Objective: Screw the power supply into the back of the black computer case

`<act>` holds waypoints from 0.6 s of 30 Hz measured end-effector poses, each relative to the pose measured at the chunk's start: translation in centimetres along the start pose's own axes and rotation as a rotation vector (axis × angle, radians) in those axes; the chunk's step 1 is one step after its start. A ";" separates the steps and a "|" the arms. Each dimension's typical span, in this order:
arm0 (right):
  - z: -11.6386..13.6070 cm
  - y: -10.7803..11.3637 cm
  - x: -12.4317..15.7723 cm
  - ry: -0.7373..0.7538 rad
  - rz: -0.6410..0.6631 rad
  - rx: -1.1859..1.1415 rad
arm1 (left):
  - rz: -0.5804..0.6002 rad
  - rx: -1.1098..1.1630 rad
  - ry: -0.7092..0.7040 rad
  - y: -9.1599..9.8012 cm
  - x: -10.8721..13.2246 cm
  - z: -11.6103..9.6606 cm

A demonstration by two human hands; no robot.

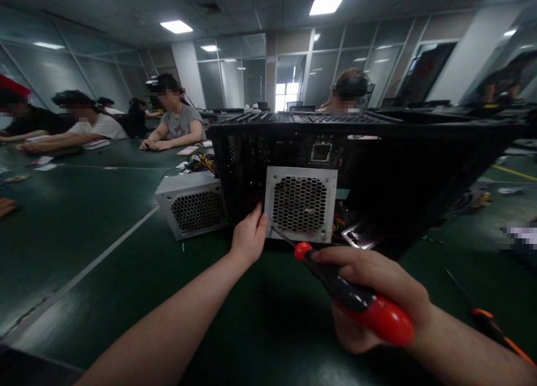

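A grey power supply [268, 179] with a honeycomb grille stands at the open side of a black computer case [361, 127]. My left hand [248, 235] grips its left edge; some of the fingers are hidden behind it. In my right hand [377, 279] is a red and black screwdriver [354, 293], the fingers wrapped round its handle. Its thin shaft slants up and left to the lower left corner of the power supply. Whether the tip sits in a screw there is too small to tell.
Left of the case stands a second grey power supply [191, 180] with coloured cables [203, 163]. An orange and black screwdriver [482, 314] lies on the green table [126, 296] at right. Several people sit around the table, one [176, 123] beyond the second power supply.
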State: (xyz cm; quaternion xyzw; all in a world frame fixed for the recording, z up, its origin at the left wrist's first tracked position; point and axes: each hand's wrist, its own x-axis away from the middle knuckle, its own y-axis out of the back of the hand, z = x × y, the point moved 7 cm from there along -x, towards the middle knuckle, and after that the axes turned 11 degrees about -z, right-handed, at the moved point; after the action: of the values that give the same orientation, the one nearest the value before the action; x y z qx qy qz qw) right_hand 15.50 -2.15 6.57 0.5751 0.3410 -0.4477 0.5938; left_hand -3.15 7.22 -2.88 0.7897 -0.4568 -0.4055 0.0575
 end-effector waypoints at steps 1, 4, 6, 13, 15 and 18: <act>0.2 -0.1 0.0 0.048 0.024 0.002 | -0.001 0.003 -0.002 0.0 0.0 0.0; 1.0 -0.5 -0.1 0.202 0.089 0.020 | -0.001 0.018 -0.008 0.1 0.0 -0.1; 1.2 -0.6 -0.2 0.251 0.087 0.042 | 0.003 0.015 -0.008 0.0 0.1 -0.1; 1.6 -0.4 -1.0 0.148 0.065 0.044 | -0.015 -0.011 -0.007 0.0 0.0 0.0; 1.8 -0.2 -1.7 0.109 0.125 0.061 | -0.015 -0.006 -0.006 0.0 0.0 0.0; 2.2 0.3 -2.8 0.044 0.193 0.115 | -0.017 0.003 -0.001 0.0 0.1 0.1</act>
State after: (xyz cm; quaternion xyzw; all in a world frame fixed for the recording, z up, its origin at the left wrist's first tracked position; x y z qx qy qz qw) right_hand 14.53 -3.96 9.52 0.6478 0.2708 -0.3947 0.5926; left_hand -3.20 7.16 -2.99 0.7934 -0.4506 -0.4058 0.0528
